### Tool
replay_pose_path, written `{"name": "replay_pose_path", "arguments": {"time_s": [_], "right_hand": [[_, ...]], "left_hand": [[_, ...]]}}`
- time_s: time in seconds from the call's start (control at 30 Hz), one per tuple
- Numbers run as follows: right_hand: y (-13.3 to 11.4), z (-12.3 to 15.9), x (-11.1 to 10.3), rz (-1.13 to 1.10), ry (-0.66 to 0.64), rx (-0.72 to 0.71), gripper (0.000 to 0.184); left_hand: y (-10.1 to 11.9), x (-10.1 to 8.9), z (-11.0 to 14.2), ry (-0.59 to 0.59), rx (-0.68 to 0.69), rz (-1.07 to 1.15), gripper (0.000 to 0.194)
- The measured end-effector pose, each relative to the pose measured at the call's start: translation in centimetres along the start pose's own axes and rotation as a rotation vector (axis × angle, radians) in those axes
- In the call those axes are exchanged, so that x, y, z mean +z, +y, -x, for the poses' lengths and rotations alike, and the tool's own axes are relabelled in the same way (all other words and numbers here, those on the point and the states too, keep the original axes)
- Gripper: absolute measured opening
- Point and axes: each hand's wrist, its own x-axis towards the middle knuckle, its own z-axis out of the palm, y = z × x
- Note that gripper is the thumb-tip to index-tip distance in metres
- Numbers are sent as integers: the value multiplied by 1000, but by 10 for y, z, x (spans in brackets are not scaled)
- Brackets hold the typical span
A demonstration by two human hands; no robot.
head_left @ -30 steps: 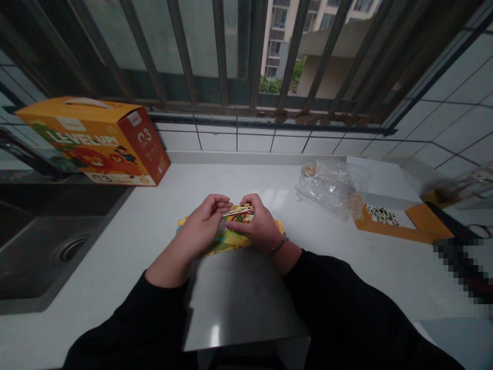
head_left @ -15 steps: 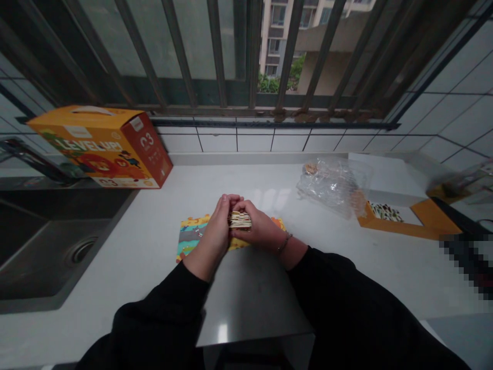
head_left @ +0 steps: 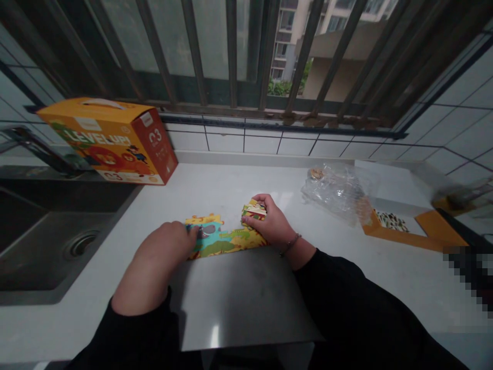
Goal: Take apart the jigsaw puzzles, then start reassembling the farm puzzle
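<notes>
Colourful joined jigsaw puzzle pieces (head_left: 215,246) lie as a strip on the counter, with grey, turquoise, green and yellow artwork. My left hand (head_left: 165,244) is at the strip's left end, its fingers bent down and closed at that edge; the fingertips are partly hidden. A thick stack of puzzle pieces (head_left: 254,210) is gripped in my right hand (head_left: 275,223), thumb at the near side and fingers behind. This stack is held just over the strip's right part, and its layered edges face me.
An orange carton (head_left: 111,144) with a handle stands at the back left beside the sink (head_left: 34,231). To the right lie a crumpled clear plastic bag (head_left: 335,190) and an open orange-edged box (head_left: 408,239) with more patterned pieces inside. A barred window is behind the counter.
Both hands were together around the stack. My left hand has let go and moved left to the strip's end, while the right keeps the stack, now tilted with artwork showing. The view has shifted slightly.
</notes>
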Motion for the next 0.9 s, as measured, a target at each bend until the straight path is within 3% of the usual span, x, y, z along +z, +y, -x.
{"name": "replay_pose_path", "arguments": {"time_s": [0.1, 0.27, 0.53, 0.9], "right_hand": [[-2, 1, 0, 4, 2, 4, 65], [-3, 2, -2, 10, -1, 23, 66], [-4, 2, -1, -13, 19, 20, 67], [-4, 1, 0, -200, 112, 44, 65]], "left_hand": [[15, -7, -1, -59, -18, -158, 45], [31, -21, -1, 1, -86, 110, 33], [28, -20, -1, 32, 67, 141, 32], [36, -32, 8, 89, 24, 376, 33]]}}
